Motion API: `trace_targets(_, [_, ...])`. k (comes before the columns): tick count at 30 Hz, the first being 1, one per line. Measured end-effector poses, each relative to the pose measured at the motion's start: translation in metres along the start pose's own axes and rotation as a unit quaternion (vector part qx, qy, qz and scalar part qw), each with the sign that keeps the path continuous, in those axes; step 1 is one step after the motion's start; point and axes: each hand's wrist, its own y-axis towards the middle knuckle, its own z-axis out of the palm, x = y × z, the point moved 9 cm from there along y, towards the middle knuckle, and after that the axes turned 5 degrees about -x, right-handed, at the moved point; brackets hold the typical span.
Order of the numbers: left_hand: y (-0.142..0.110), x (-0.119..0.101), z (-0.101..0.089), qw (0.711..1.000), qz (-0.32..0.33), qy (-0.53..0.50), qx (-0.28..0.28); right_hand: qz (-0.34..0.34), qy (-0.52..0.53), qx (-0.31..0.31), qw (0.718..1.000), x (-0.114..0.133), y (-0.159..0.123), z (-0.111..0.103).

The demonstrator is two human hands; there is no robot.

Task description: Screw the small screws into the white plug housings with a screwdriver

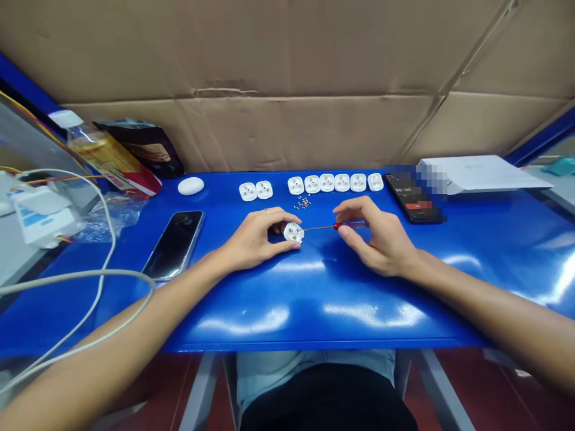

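Between the thumb and fingers of my left hand [258, 238] is a round white plastic socket piece [293, 232] with metal parts inside, tilted up off the blue table. My right hand [380, 236] is closed around the clear handle of a screwdriver [320, 227] with a red collar. Its thin shaft points left, and the tip meets the white piece near its right side. Just behind lies a small pile of brass-coloured screws [304, 203]. Farther back, several similar white pieces [327, 183] stand in a row, with two more white pieces [256, 191] to their left.
A dark phone [175, 244] lies left of my left hand, near a white oval case [191, 186] and a leaning bottle [108, 155]. Pale cables [108, 251] loop over my left forearm. At right are another phone [411, 200] and a white box [485, 173]. Cardboard [269, 131] walls the back.
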Motion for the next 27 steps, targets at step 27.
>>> trace_targets(27, [-0.001,0.001,0.0,1.0,-0.003,0.005,-0.011,0.046,0.025,0.019,0.998,-0.01,0.0,0.004])
